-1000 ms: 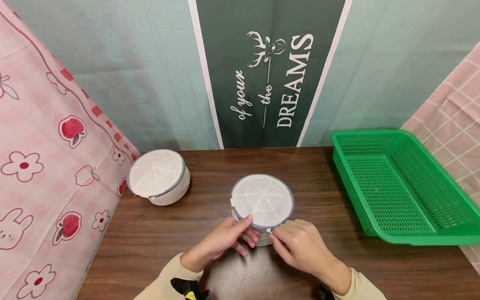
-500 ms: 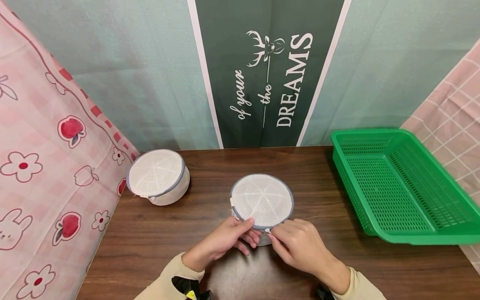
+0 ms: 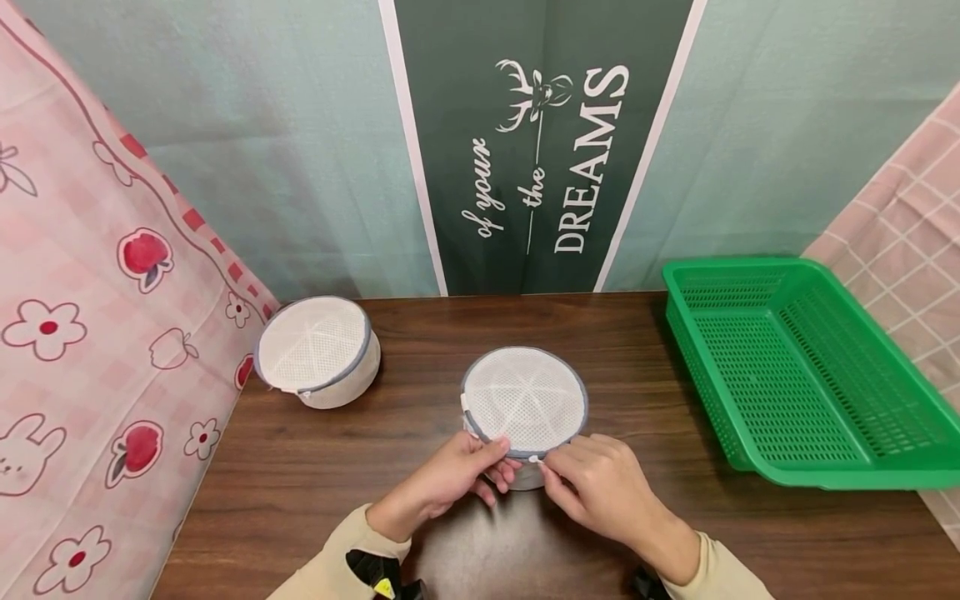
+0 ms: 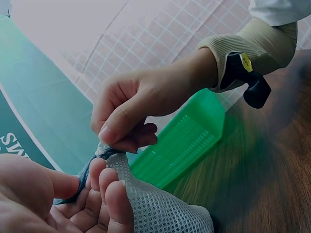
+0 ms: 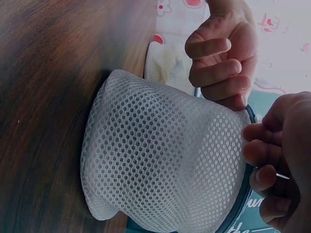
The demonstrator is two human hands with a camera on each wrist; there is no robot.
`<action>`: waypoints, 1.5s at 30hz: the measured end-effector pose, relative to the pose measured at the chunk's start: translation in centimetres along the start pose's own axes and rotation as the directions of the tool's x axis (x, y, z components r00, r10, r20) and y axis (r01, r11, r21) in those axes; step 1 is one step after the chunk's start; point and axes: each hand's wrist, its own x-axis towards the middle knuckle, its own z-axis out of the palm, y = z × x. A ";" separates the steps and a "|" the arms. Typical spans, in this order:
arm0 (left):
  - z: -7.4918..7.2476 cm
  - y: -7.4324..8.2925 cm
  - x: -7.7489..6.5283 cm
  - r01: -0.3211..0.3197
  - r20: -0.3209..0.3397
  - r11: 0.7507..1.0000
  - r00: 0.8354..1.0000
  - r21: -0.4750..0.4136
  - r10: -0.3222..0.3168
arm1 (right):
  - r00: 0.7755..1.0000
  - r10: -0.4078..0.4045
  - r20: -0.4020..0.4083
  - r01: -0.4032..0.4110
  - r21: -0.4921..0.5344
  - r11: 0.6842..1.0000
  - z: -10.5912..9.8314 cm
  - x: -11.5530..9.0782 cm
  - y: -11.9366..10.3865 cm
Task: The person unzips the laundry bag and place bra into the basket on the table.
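A round white mesh laundry bag point(image 3: 525, 392) with a blue-grey zipped rim stands upright on the table in front of me. My left hand point(image 3: 453, 475) pinches the near rim, thumb on top and fingers underneath. Just to the right of that thumb, my right hand point(image 3: 603, 492) pinches the small white zipper pull point(image 4: 101, 148) at the front edge. The left wrist view has both hands close together on the rim. From the right wrist, the bag's mesh side point(image 5: 141, 150) bulges toward the camera. Nothing can be made out inside the bag.
A second round mesh bag point(image 3: 315, 346) of the same kind stands at the back left, against the pink patterned cloth point(image 3: 90, 333). A green plastic basket point(image 3: 701, 392) is on the right. A printed curtain point(image 3: 300, 150) hangs behind the brown wooden table point(image 3: 420, 333).
The zipper pull and the right fingertips have shifted very slightly left along the rim. The left hand, both bags and the basket look the same.
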 end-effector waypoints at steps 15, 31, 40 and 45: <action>0.0 0.1 0.0 -0.003 0.015 1.000 1.000 0.025 0.003 | 1.000 0.004 -0.005 -0.004 -0.004 1.000 -0.1 -0.1 0.4; -0.2 0.2 -0.2 0.011 0.023 0.999 1.000 0.045 -0.012 | 0.999 0.036 -0.032 -0.037 -0.037 0.999 -0.7 -1.0 1.3; -0.4 0.1 -0.3 0.010 0.030 0.998 0.999 0.062 -0.012 | 0.997 0.069 -0.045 -0.072 -0.051 0.996 -0.9 -1.3 1.9; -0.3 0.1 -0.2 0.015 0.031 0.998 0.999 0.067 -0.017 | 0.995 0.067 -0.071 -0.072 -0.062 0.995 -0.8 -1.4 2.1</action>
